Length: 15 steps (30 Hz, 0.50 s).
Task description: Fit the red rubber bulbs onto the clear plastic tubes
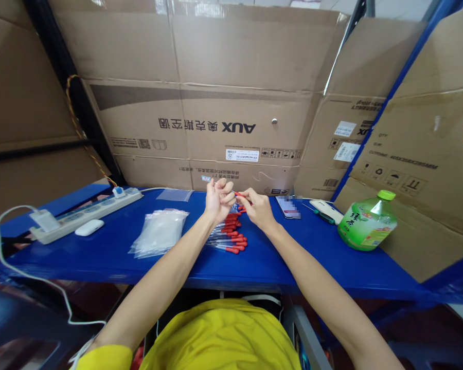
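My right hand (257,208) pinches the red bulb of a dropper (239,195) between thumb and fingers, just above the table. Close beside it on the left, my left hand (219,200) is closed with its fingers curled; what lies inside them is hidden. A small white-and-blue label (206,179) shows by its fingertips, and I cannot tell whether it is held. Below both hands lies a heap of droppers (235,239) with clear tubes and red bulbs pointing right. Left of my left forearm rests a stack of clear plastic bags (159,234).
A power strip (88,213) and a white case (89,227) lie at the left of the blue table (100,262). On the right are a phone (288,207), a green-handled screwdriver (324,216) and a green bottle (368,222). Cardboard (216,56) walls the back.
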Tool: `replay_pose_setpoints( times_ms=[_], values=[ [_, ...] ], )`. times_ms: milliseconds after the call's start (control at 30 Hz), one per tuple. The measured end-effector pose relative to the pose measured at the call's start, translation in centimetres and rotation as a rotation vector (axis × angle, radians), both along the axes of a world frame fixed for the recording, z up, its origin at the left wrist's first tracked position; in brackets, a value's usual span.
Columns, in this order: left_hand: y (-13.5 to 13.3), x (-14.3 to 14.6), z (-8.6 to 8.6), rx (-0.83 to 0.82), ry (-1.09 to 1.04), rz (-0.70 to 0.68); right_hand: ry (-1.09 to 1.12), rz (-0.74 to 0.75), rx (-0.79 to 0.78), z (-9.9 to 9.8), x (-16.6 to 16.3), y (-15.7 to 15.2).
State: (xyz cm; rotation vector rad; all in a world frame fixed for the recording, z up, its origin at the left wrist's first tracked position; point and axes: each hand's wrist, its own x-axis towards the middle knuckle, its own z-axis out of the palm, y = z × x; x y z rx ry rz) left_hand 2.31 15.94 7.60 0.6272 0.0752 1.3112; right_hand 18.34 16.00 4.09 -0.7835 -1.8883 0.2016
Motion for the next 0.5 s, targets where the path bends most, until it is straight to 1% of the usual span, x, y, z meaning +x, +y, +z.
replay_pose_setpoints(
  times_ms=[200, 367, 500],
  values=[
    [0.10, 0.00, -0.11, 0.014, 0.006, -0.015, -0.041, -0.021, 0.067, 0.01, -0.03, 0.00],
    [0.21, -0.01, -0.15, -0.010, -0.030, -0.007, -0.040, -0.058, 0.095, 0.10, -0.26, -0.09],
    [0.19, 0.09, -0.17, -0.012, -0.011, 0.012, 0.000, -0.085, 0.073, 0.23, -0.29, -0.11]
  ],
)
